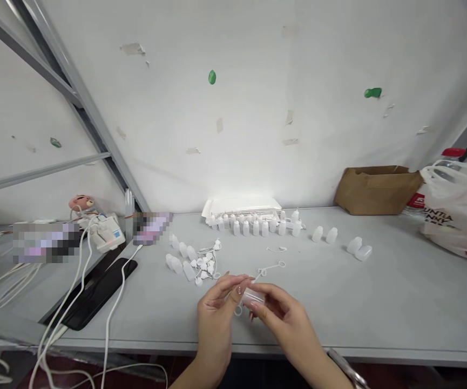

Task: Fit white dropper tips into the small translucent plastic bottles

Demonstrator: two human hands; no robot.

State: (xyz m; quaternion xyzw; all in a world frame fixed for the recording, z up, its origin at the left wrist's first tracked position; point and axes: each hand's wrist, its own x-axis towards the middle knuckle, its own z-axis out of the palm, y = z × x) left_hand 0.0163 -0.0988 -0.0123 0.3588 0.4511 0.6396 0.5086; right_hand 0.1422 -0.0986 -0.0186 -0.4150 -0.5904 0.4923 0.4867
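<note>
A small translucent white plastic bottle [253, 296] lies on its side between the fingertips of my right hand [284, 309], which is closed around it. My left hand [220, 302] is pinched at the bottle's left end. From under its thumb pokes a white looped cap strap [238, 310]; the cap itself is hidden by the fingers. Just beyond my hands, another white looped strap [273, 266] rests on the table. To the left is a pile of white caps with straps [205, 263], beside several uncapped bottles [176, 265].
Several capped bottles [256, 228] stand in rows before a white tray [241, 206]. More bottles [331, 235] are to the right, with a cardboard box [374, 192] and a plastic bag [455, 210] behind. A black phone [91, 294] and white cables [114, 319] occupy the left.
</note>
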